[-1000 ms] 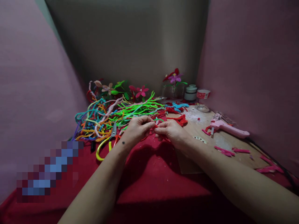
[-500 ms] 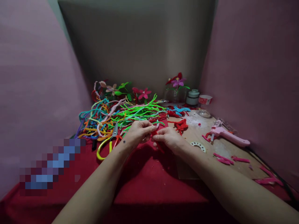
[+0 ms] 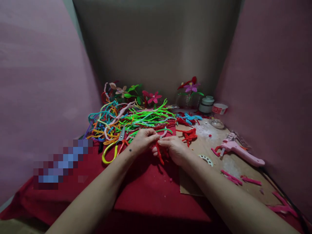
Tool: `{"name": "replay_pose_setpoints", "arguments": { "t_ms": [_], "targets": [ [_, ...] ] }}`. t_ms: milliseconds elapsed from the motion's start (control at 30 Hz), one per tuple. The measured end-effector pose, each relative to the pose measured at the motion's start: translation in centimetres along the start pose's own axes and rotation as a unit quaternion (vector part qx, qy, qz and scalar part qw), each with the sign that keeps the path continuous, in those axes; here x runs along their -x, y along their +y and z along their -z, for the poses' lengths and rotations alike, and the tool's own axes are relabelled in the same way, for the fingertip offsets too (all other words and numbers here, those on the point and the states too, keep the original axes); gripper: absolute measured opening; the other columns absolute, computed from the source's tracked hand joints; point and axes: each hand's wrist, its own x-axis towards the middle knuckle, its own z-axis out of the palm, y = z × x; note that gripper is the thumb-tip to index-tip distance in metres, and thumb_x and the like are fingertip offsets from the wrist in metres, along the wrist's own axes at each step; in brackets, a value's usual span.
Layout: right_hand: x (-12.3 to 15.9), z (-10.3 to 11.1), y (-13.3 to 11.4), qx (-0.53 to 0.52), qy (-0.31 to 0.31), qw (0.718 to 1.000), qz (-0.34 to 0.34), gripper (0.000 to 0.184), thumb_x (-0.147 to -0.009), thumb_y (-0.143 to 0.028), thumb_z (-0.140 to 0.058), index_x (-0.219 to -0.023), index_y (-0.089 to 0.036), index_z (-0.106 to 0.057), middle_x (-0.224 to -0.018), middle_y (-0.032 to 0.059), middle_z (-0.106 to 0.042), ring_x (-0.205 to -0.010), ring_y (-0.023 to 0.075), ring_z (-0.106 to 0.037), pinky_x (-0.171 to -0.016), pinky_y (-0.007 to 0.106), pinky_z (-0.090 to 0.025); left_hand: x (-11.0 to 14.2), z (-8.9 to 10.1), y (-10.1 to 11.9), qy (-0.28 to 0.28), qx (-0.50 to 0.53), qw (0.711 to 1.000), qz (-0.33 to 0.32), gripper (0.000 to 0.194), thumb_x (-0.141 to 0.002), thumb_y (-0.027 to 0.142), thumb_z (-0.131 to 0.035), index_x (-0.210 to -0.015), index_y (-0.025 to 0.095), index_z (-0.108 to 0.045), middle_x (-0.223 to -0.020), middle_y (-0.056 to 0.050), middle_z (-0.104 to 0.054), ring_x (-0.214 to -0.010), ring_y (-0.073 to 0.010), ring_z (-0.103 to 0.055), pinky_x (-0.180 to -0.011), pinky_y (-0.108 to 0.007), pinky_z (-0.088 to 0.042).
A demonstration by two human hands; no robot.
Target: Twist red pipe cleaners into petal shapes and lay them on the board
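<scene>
Both hands meet over the middle of the red cloth, fingers pinched together. My left hand (image 3: 147, 139) and my right hand (image 3: 172, 148) are closed on a red pipe cleaner (image 3: 160, 155), whose fuzzy strands hang down between them. Its upper part is hidden by the fingers. Just beyond the fingertips shows a pale pink pipe cleaner (image 3: 165, 131); whether it is touched I cannot tell. Scissors with yellow and red handles (image 3: 110, 152) lie left of my left hand. Right of the hands, a red pipe-cleaner flower (image 3: 189, 136) rests on cardboard.
Piled pipe cleaners (image 3: 146, 115) of many colours lie behind the hands. A pink glue gun (image 3: 243, 154) sits on the cardboard (image 3: 192, 187) at right, near pink pieces (image 3: 252, 180). Finished flowers (image 3: 154, 97), a jar (image 3: 206, 104) and a tape roll (image 3: 219, 109) stand at the back.
The camera view has shifted slightly, so the table items appear further right. Between my hands, the red pipe cleaner now hangs lower and shows more of its strands.
</scene>
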Motion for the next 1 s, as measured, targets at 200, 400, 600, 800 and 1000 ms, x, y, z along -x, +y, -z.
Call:
{"name": "replay_pose_setpoints", "arguments": {
  "t_ms": [200, 400, 600, 800, 1000],
  "targets": [
    [-0.6, -0.3, 0.5, 0.049, 0.008, 0.999, -0.002, 0.006, -0.060, -0.014, -0.061, -0.059, -0.010, -0.057, -0.052, 0.0070, -0.064, -0.047, 0.0163, -0.061, -0.052, 0.028, -0.049, 0.0, -0.2, -0.4, -0.003, -0.021, 1.000, 0.018, 0.021, -0.068, 0.034, -0.059, -0.064, 0.013, -0.058, -0.045, 0.005, -0.048, -0.039, -0.0055, -0.039, -0.039, -0.017, -0.027],
    [-0.1, 0.0, -0.1, -0.020, 0.053, 0.998, 0.017, 0.010, -0.062, -0.017, -0.062, -0.069, -0.011, -0.062, -0.054, 0.0058, -0.064, -0.045, 0.0150, -0.058, -0.052, 0.029, -0.047, 0.2, 0.1, 0.3, 0.022, 0.050, 0.996, -0.067, 0.017, -0.071, 0.028, -0.058, -0.082, 0.015, -0.058, -0.064, 0.003, -0.056, -0.050, -0.0068, -0.047, -0.047, -0.019, -0.037],
    [0.2, 1.2, -0.7, -0.173, 0.095, 0.980, 0.037, 0.008, -0.056, -0.005, -0.064, -0.059, -0.012, -0.062, -0.056, 0.0002, -0.062, -0.050, 0.0075, -0.054, -0.051, 0.018, -0.039, 1.0, 0.2, 0.7, -0.066, -0.130, 0.952, -0.270, 0.013, -0.080, 0.017, -0.050, -0.080, 0.016, -0.063, -0.079, -0.002, -0.058, -0.073, -0.0107, -0.054, -0.068, -0.023, -0.042],
    [-0.4, 2.1, -0.7, -0.238, 0.075, 0.968, 0.025, 0.010, -0.059, -0.001, -0.058, -0.058, -0.011, -0.061, -0.056, 0.0011, -0.061, -0.050, 0.0083, -0.051, -0.049, 0.020, -0.039, 1.6, -0.6, 0.0, -0.048, -0.283, 0.869, -0.403, 0.017, -0.084, 0.018, -0.046, -0.087, 0.019, -0.063, -0.081, -0.002, -0.053, -0.072, -0.0091, -0.052, -0.063, -0.019, -0.040],
    [-0.6, 2.1, -0.1, -0.215, 0.072, 0.974, 0.024, 0.009, -0.055, -0.003, -0.062, -0.060, -0.011, -0.061, -0.056, 0.0008, -0.059, -0.052, 0.0093, -0.050, -0.049, 0.021, -0.039, 2.5, -0.3, 0.3, -0.059, -0.413, 0.803, -0.426, 0.023, -0.086, 0.016, -0.039, -0.089, 0.020, -0.061, -0.083, -0.003, -0.053, -0.071, -0.0115, -0.048, -0.060, -0.022, -0.037]
  ]
}}
